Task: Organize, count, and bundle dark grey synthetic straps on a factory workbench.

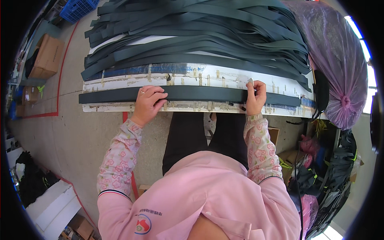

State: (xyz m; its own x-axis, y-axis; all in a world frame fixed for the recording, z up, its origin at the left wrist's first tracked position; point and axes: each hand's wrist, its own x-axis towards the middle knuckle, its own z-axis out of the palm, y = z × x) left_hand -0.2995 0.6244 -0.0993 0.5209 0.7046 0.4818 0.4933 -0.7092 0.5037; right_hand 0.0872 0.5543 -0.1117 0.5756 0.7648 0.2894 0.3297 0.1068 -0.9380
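Observation:
A dark grey-green strap lies flat along the near edge of the worn white board. My left hand rests on the strap left of the middle, its fingers curled and the thumb close to them. Farther right, my right hand crosses the same strap. Between its thumb and bent fingers is a small pale wedge that looks like tailor's chalk, partly hidden by the fingers. Beyond the strap, a thick pile of similar straps covers the far side of the board.
A large purplish plastic bag, tied shut, bulges at the board's right end beside a black item. Dark bundles stand at lower right. Cardboard boxes and a blue crate sit on the floor to the left.

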